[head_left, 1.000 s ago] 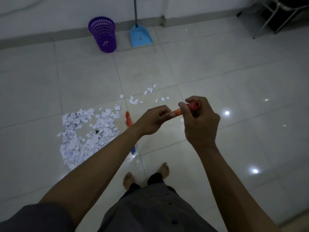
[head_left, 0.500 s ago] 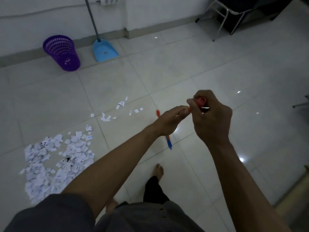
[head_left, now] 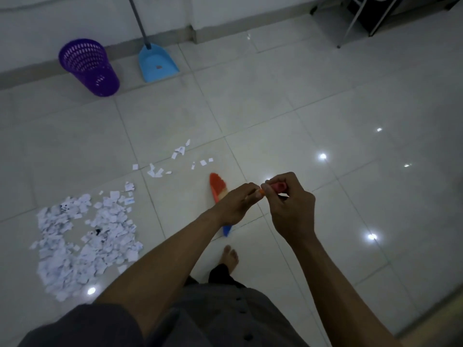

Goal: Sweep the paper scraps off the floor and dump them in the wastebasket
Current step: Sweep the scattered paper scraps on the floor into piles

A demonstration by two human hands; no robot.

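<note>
Two hands meet on one broom [head_left: 217, 185]. The right grip [head_left: 290, 209] is curled round the red top end of its handle. The left grip [head_left: 238, 204], touching the right one, pinches the handle just below. The broom's orange and blue lower part shows under the left grip, down at the floor [head_left: 325, 101]. The paper scraps [head_left: 85, 244] lie in one large heap, left of the left grip and nearer the person. About a dozen stray pieces [head_left: 175, 159] are scattered just beyond the grips and to their left. One purple wastebasket [head_left: 89, 67] stands far beyond them to the left, by the wall. One blue dustpan [head_left: 157, 62] is beside it, apart. One bare foot [head_left: 230, 256] shows below the grips.
</note>
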